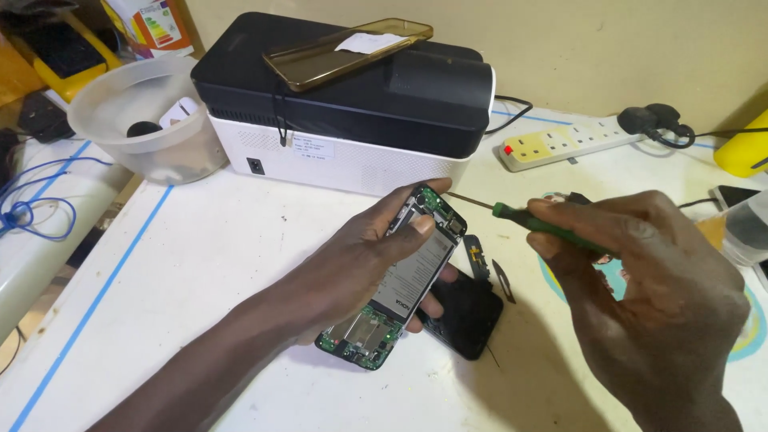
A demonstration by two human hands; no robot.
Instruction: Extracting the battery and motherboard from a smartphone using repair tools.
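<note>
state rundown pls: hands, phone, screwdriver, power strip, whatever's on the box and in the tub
left hand: gripping opened phone, tilted off table
opened phone: back off, battery and boards exposed
right hand: closed on screwdriver
screwdriver: tip pointing at phone's top end
black cover: flat on table under phone
power strip: red switch light on, one plug in
clear case: lying on black-topped box
plastic tub: open, small items inside

The opened phone (398, 276) lies before the printer (352, 104) (case (348, 50) on top), tub (148, 120) left, power strip (568, 144) right.
</note>
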